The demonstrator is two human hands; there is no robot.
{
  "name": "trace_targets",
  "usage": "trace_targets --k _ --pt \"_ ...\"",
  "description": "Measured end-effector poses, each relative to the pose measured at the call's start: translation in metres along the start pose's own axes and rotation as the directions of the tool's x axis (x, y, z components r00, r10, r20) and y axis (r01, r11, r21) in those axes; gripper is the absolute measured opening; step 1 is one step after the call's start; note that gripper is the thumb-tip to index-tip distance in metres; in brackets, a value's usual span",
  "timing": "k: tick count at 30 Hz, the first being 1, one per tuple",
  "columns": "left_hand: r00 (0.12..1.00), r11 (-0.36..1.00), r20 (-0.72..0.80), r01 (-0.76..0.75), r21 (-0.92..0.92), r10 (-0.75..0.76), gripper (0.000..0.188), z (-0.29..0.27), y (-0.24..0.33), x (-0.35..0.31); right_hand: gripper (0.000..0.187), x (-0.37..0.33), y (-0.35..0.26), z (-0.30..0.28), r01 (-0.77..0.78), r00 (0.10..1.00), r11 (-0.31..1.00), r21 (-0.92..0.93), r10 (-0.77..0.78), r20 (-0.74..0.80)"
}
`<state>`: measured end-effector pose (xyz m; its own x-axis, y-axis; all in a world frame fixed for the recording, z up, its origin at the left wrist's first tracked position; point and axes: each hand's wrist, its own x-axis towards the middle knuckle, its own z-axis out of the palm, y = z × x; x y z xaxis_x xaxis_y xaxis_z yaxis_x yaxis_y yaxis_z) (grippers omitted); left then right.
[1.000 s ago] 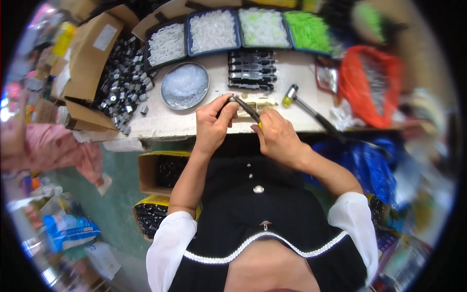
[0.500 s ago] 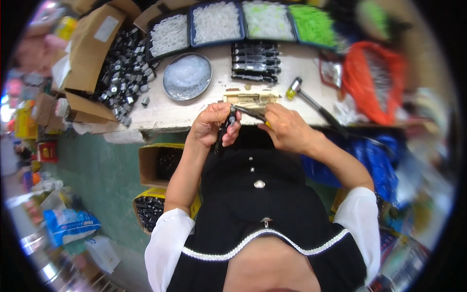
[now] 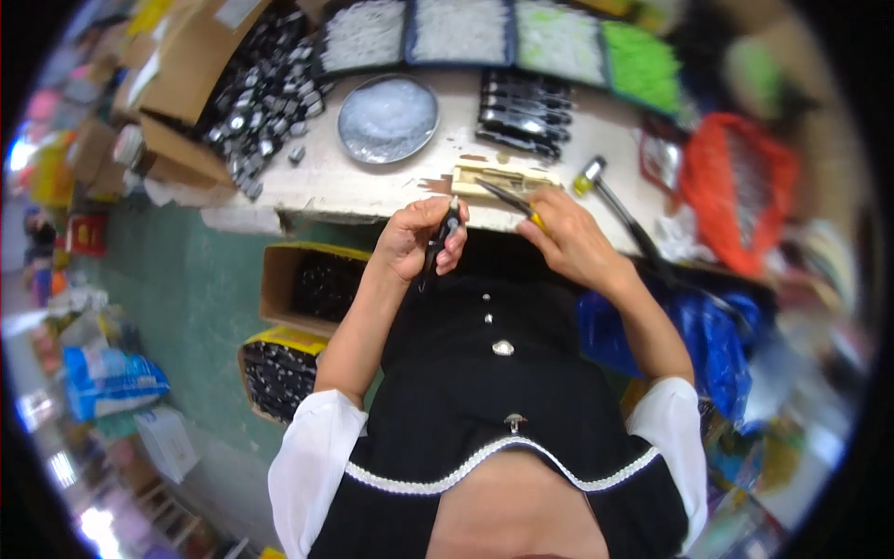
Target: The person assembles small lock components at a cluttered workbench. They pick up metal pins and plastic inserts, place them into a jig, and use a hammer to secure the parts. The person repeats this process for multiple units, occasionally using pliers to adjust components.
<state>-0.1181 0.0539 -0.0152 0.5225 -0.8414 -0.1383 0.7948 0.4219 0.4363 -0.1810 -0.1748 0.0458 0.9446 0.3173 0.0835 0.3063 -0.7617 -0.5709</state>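
Observation:
My left hand [image 3: 410, 240] is closed around a slim black pen-shaped piece [image 3: 438, 247], held steeply with a small pale tip pointing up past the thumb. My right hand [image 3: 573, 240] grips a pair of pliers [image 3: 506, 197] with dark jaws and a bit of yellow on the handle. The jaws point left and are apart from the black piece. Just beyond the hands, a cream-coloured fixture [image 3: 463, 184] lies at the table's near edge. Behind it, several black pen-shaped pieces [image 3: 523, 116] lie side by side in a stack.
A small hammer [image 3: 616, 207] lies at the right, beside a red plastic bag [image 3: 698, 182]. A round metal dish [image 3: 388, 118] holds a translucent mass. Trays of white and green parts [image 3: 643, 70] line the back. Loose black and silver parts [image 3: 270, 107] spill from a cardboard box [image 3: 182, 74].
The pliers have come away from the top of the black piece, moving right with my right hand. The view has shifted, so the table sits further right and higher.

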Motion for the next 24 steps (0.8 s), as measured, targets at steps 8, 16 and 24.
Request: trace_targets --k 8,16,24 --pt "0.563 0.354 -0.57 0.453 0.818 0.598 0.019 -0.083 -0.028 -0.085 0.019 -0.03 0.026 0.002 -0.091 0.992 0.99 -0.104 0.08 -0.099" --pt "0.404 -0.288 -0.579 0.914 0.285 0.708 0.043 -0.236 -0.077 -0.182 0.022 -0.047 0.06 -0.021 -0.268 0.954 0.945 -0.185 0.235 -0.185" --pt "0.242 0.492 -0.672 0.518 0.699 0.7 0.024 -0.212 -0.053 -0.163 0.029 -0.094 0.105 -0.051 -0.509 0.857 0.712 -0.484 0.369 -0.359"
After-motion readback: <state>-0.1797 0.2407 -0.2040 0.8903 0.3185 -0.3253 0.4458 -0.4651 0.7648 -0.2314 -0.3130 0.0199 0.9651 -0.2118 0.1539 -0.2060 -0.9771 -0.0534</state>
